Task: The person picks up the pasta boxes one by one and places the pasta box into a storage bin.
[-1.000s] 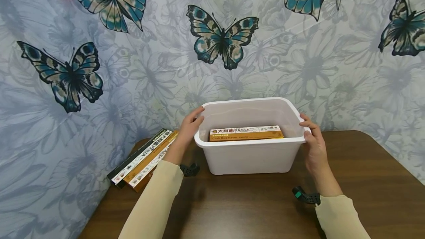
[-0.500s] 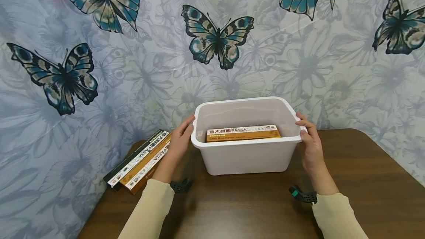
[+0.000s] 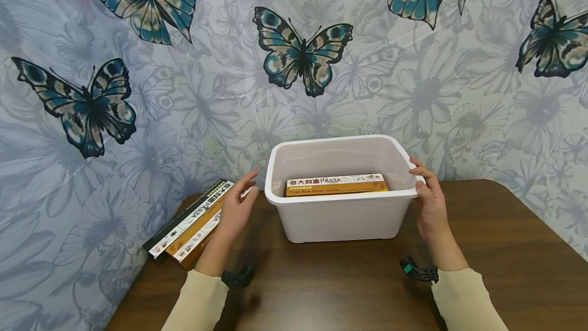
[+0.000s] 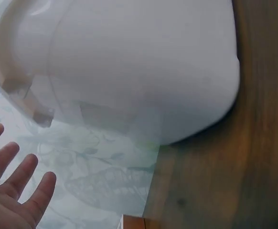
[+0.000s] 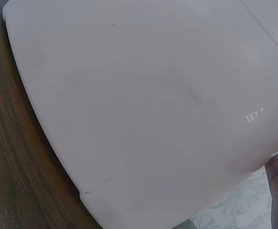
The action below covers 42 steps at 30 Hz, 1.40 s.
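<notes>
A white plastic storage bin (image 3: 342,220) stands upright on the brown table. My right hand (image 3: 432,206) holds its right rim, thumb at the near side and fingers over the edge. Inside the bin lies a pasta box (image 3: 337,186) with a white and orange-brown face. Left of the bin, my left hand (image 3: 233,213) is apart from the rim, its fingers spread in the left wrist view. Behind it in the head view lie a dark pasta box (image 3: 176,223) and an orange-brown pasta box (image 3: 195,231), side by side at a slant and partly covered by the hand.
The wooden table (image 3: 331,285) has a rounded far right corner. Close behind it hangs a pale floral wall cloth (image 3: 206,101) with large butterflies. Dark straps are on both wrists.
My left hand has let go of the bin's left rim and drawn back left, toward the pasta boxes. The bin shifted slightly left in view, then stayed. My right hand keeps its hold.
</notes>
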{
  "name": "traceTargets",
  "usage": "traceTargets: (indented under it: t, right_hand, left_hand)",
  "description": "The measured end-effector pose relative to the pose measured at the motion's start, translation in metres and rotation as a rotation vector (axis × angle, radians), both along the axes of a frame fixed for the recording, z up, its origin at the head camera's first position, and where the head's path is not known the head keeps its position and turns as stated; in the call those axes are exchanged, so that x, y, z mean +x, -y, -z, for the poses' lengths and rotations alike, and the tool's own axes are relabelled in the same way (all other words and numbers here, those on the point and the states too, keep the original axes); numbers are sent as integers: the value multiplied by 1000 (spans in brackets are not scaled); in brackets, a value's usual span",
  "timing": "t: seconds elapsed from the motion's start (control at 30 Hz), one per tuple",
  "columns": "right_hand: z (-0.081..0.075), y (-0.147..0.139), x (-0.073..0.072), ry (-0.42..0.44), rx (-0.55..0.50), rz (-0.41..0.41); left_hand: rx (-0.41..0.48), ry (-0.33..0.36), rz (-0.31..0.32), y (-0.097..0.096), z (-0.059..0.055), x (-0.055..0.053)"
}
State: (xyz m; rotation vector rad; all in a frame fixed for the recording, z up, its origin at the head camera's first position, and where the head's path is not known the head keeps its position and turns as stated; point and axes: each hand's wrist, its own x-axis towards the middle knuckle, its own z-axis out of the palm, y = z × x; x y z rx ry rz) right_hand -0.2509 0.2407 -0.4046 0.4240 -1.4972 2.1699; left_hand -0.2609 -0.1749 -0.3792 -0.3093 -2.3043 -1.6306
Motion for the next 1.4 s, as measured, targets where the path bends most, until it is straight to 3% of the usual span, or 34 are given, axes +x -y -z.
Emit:
traceTargets:
  t: [0.23,0.53,0.73,1.0,1.17,1.4]
  right_hand:
    - [1,0,1,1,6,-7]
    - [0,-1,-1,-7,13,-3]
    - [0,-2,-1,-4,20,0]
    - [-1,-2,0,-2,19,-1]
    - [0,-2,0,-4,17,3]
    - [1,-2,0,-6,13,5]
  left_hand:
    - [30,82,-64,16,8,18]
    - [-19,156,-121,43,20,38]
    - [-54,175,-140,60,28,47]
    - [-65,213,-215,77,38,57]
    - [-97,247,-260,86,44,60]
    - [-92,240,-301,95,55,63]
